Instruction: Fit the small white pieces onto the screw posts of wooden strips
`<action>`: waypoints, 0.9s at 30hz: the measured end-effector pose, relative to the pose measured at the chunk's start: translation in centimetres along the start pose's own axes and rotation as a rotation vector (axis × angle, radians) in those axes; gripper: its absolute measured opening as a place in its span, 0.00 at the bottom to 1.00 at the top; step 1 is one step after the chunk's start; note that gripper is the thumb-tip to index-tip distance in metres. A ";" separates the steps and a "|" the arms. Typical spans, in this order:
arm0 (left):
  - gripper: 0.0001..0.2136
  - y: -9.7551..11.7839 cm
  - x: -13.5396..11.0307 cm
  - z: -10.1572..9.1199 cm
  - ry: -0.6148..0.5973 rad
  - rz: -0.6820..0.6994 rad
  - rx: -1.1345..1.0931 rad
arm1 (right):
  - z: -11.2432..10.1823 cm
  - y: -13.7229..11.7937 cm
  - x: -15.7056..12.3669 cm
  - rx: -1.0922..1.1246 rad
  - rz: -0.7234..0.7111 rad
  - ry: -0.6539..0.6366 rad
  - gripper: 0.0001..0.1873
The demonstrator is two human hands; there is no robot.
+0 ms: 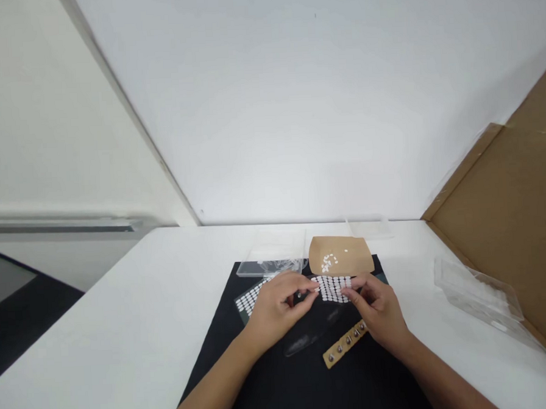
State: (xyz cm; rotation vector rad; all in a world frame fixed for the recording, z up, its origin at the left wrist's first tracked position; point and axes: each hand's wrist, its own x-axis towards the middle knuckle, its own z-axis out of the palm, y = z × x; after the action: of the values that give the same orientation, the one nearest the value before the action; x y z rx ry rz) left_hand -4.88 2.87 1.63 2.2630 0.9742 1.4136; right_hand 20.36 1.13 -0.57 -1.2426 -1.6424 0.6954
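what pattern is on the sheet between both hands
Rows of white ovals on the sheet, in the head view.

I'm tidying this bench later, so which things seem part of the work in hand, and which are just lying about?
Likely in use:
white-dotted sheet, between left hand and right hand
second dotted sheet
brown tray with loose white pieces
black mat

Probably lying about:
strip with metal pieces
clear container, right
large cardboard
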 end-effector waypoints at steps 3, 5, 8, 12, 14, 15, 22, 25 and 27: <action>0.04 0.0 0.0 0.0 -0.016 -0.031 -0.002 | 0.2 0.5 0.0 0.074 0.064 -0.005 0.16; 0.05 0.0 0.0 0.0 -0.023 -0.043 0.008 | 0.3 0.8 0.0 0.122 0.102 -0.009 0.18; 0.05 0.0 -0.1 0.1 -0.012 -0.040 0.005 | 0.3 0.8 0.0 0.178 0.131 -0.021 0.19; 0.04 -0.1 -0.2 0.2 -0.004 -0.035 -0.009 | 0.2 0.3 0.0 0.195 0.159 -0.034 0.20; 0.04 -0.1 -0.2 0.2 -0.006 -0.044 -0.014 | 0.1 0.1 0.0 0.205 0.169 -0.033 0.20; 0.04 0.0 -0.1 0.2 -0.007 -0.055 -0.024 | 0.1 -0.1 0.0 0.213 0.171 -0.031 0.20; 0.04 0.6 -0.1 0.6 0.030 -0.333 -0.246 | 0.0 -0.3 0.0 0.137 0.138 0.014 0.18; 0.06 0.6 -0.3 1.1 0.065 -0.400 -0.261 | 0.0 -0.4 0.0 -0.049 0.023 0.118 0.17; 0.07 0.5 -0.5 1.3 0.077 -0.426 -0.234 | -0.1 -0.6 0.1 -0.199 -0.145 0.225 0.16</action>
State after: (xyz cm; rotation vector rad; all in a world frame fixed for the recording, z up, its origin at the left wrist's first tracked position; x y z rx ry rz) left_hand -3.64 2.30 1.00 1.7185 1.1614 1.3488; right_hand 20.16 0.99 0.02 -1.2756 -1.6221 0.2966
